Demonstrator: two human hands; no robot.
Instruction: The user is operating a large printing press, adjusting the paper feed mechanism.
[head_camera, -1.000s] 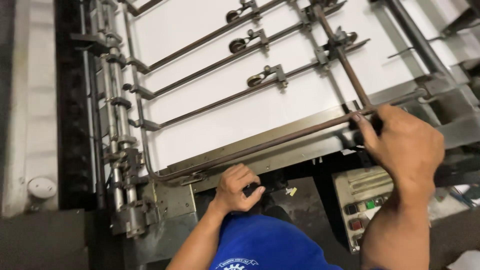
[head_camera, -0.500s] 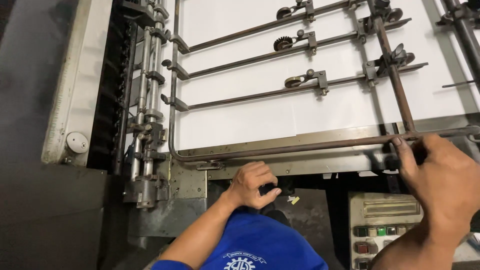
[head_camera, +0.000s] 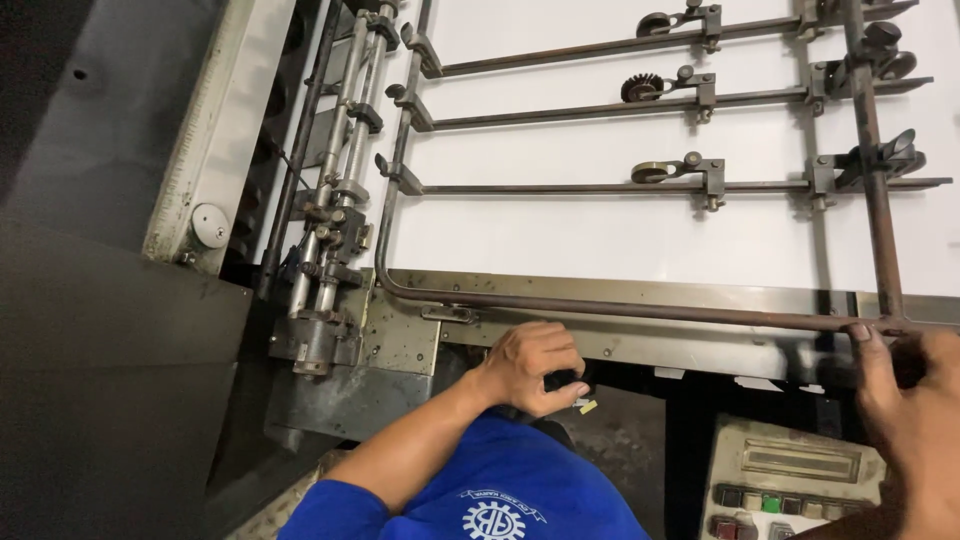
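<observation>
My left hand (head_camera: 528, 364) reaches out from a blue sleeve and closes around a small black knob (head_camera: 566, 381) under the front edge of the machine's metal plate (head_camera: 640, 292). At the right edge of the view, my right hand (head_camera: 912, 420) holds the long brown metal rod (head_camera: 650, 310) where it meets a crossing rod (head_camera: 872, 200); part of this hand is out of frame. Beyond the rod lies a white sheet (head_camera: 600, 235) on the feed board.
Three thin bars with small wheels (head_camera: 655, 171) cross the white sheet. A cluster of rods and clamps (head_camera: 330, 230) stands at the left, beside a pale side rail (head_camera: 215, 140). A control panel with coloured buttons (head_camera: 790, 480) sits at lower right.
The view has swung left, so the machine sits further right in the picture. Both hands stay where they were: the left on the knob, the right at the rod.
</observation>
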